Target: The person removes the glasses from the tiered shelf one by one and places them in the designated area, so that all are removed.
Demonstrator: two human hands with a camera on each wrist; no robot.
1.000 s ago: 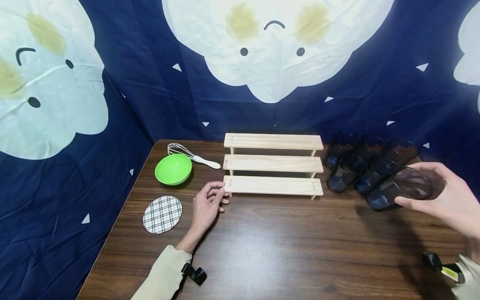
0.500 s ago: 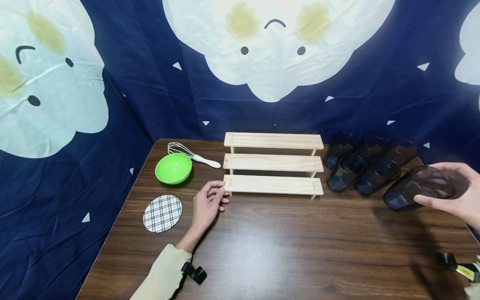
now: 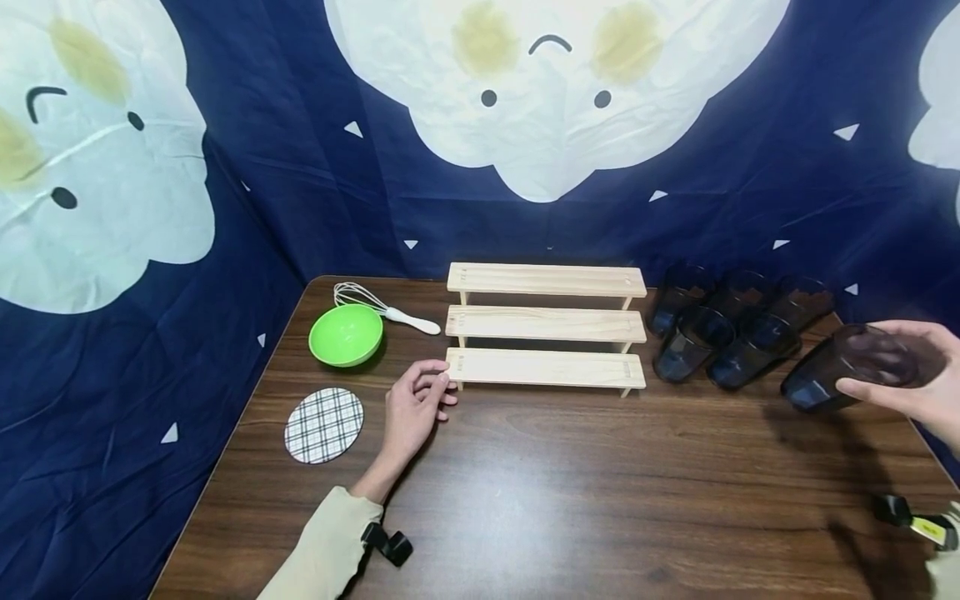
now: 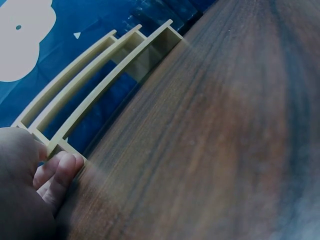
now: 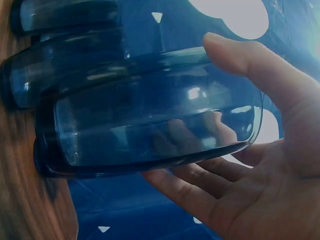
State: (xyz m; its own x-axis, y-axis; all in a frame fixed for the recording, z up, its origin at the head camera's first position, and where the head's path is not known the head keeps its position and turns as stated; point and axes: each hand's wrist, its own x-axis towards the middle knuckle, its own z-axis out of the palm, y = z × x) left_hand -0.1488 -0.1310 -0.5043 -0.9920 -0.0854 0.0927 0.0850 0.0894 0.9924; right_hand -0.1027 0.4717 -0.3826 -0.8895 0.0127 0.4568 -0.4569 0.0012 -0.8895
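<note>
Dark glass (image 3: 851, 367) up off the bench (image 3: 570, 492), tipped on its side, out to the right of the wooden step rack (image 3: 546, 327). Right hand (image 3: 911, 385) has it, thumb on one side of the rim and fingers curled round the other; from the right wrist view the glass (image 5: 150, 125) lies across that hand (image 5: 260, 165) with the thumb over the top and the fingers beneath, so that grip is grasping the glass. Its base points back toward the rack, its mouth toward the palm.

Between the held glass and the rack, a cluster of matching dark glasses (image 3: 731, 325) sits on the bench, packed close together, just right of the rack's end.

Over at the rack's left end, the left hand (image 3: 415, 408) rests on the bench with its fingertips against the corner of the lowest step; the left wrist view shows the fingers (image 4: 57, 172) loosely curled there, touching the wood of the rack (image 4: 100, 85), holding nothing, so that grip is relaxed.

Left of the rack, a green bowl (image 3: 347, 335) with a whisk (image 3: 378, 308) just behind it. Nearer than the bowl, a round plaid coaster (image 3: 324, 426) lies flat, just beside the left hand.
</note>
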